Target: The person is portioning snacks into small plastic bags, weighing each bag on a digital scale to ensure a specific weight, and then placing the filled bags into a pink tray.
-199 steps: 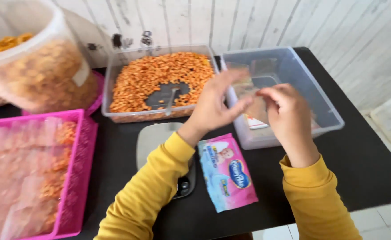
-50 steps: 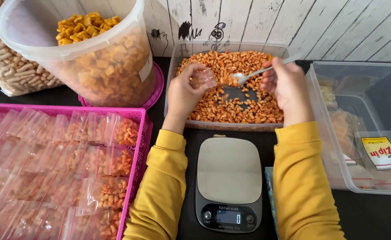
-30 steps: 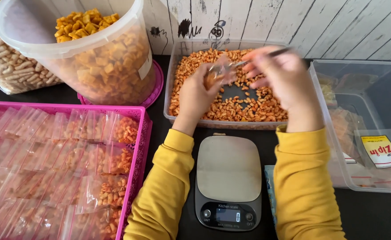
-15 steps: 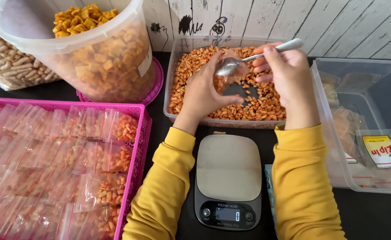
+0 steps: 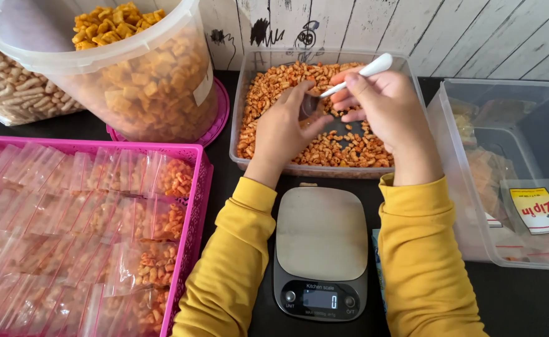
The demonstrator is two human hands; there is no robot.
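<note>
black table (image 5: 237, 187) | left hand (image 5: 284, 128) curled round small bag (image 5: 307, 107) | right hand (image 5: 380, 106) pinching spoon (image 5: 355, 76)

Both arms wear long mustard-yellow sleeves of soft knit cloth. Each sleeve ends in a ribbed cuff at the wrist. The hands are bare.

Pink basket (image 5: 194, 206), orange snacks (image 5: 268, 93)

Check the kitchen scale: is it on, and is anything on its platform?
On, platform bare. The kitchen scale has a lit display at its front edge, and nothing rests on its grey platform; both hands work above the snack tub behind it.
</note>
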